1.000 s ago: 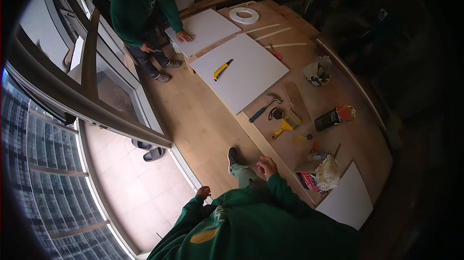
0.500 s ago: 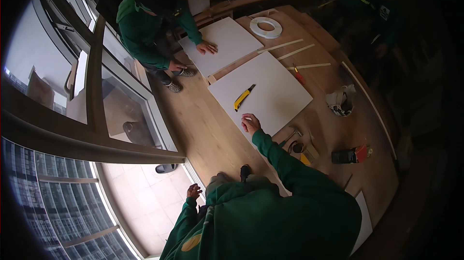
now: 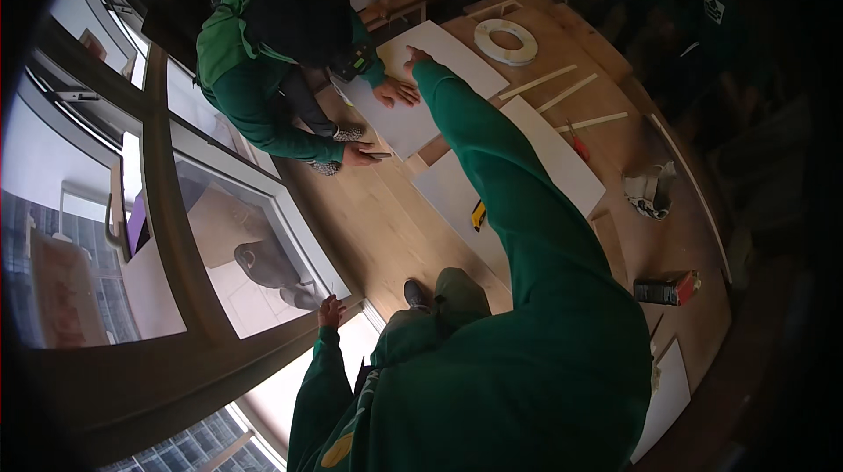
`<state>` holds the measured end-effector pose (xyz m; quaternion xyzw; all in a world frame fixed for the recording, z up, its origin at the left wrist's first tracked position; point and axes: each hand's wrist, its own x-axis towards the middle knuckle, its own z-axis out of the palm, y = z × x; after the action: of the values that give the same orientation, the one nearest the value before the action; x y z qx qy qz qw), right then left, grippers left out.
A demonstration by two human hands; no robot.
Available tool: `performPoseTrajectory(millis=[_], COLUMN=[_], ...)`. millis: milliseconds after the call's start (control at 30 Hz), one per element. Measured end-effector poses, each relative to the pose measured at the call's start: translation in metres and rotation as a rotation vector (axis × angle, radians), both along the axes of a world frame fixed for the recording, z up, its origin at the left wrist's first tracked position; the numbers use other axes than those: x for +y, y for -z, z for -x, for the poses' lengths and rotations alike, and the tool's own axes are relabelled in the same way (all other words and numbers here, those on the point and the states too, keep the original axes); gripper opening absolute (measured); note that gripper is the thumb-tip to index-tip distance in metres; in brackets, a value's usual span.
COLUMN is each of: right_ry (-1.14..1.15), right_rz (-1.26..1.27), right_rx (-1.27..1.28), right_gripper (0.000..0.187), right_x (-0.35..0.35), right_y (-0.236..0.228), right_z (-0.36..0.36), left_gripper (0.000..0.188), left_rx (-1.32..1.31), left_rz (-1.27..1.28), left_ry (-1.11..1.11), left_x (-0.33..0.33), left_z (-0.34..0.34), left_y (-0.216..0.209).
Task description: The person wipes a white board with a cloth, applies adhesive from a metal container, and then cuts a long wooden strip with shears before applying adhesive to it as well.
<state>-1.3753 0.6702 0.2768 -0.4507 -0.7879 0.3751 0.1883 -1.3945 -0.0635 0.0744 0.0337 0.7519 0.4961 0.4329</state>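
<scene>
The right arm reaches forward at nearly full stretch, its green sleeve [image 3: 536, 200] running across the near panel [image 3: 562, 156] and close by a yellow knife [image 3: 479, 216] lying there. At its end the right hand [image 3: 418, 57] is over the far panel [image 3: 470, 68], a white board on the tabletop [image 3: 615, 90], one finger seemingly pointing out; nothing shows in its grasp, but how tightly the other fingers fold, and whether it touches the board, cannot be told. The left arm stays bent and low, near the window frame [image 3: 307, 252], the left hand [image 3: 331, 311] raised with bare, loosely curled fingers, gripping nothing visible. Across from them a co-worker [image 3: 255, 77] bends over the far panel, one palm [image 3: 397, 93] on its surface, the other hand [image 3: 360, 153] holding something slim and dark beside its edge. A white ring [image 3: 518, 56] and pale strips [image 3: 593, 122] lie to the right of the panels.
</scene>
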Motion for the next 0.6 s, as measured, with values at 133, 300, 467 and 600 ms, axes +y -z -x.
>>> performPoseTrajectory(millis=[133,300,467,600], right_ry=[-0.045,-0.156,-0.148,-0.117], right_rz=[-0.173,0.005,0.070,0.053], right_rx=[-0.353,-0.241,-0.376,-0.231], right_gripper=[0.080,0.086,0.083,0.080], right_x=[0.112,0.093,0.172,0.238], right_y=[0.005,-0.030,0.004,0.021], right_z=[0.029,0.151,0.155,0.174], left_gripper=[0.041,0.040,0.038,0.044], left_rx=[0.021,0.356,-0.230,-0.173], left_rz=[-0.087,0.004,0.466,0.348], left_ry=[0.013,0.426,0.149,-0.144], left_x=[0.051,-0.030,0.028,0.070], left_z=[0.030,0.072,0.041,0.072], left_y=[-0.005,0.007,-0.039,-0.056])
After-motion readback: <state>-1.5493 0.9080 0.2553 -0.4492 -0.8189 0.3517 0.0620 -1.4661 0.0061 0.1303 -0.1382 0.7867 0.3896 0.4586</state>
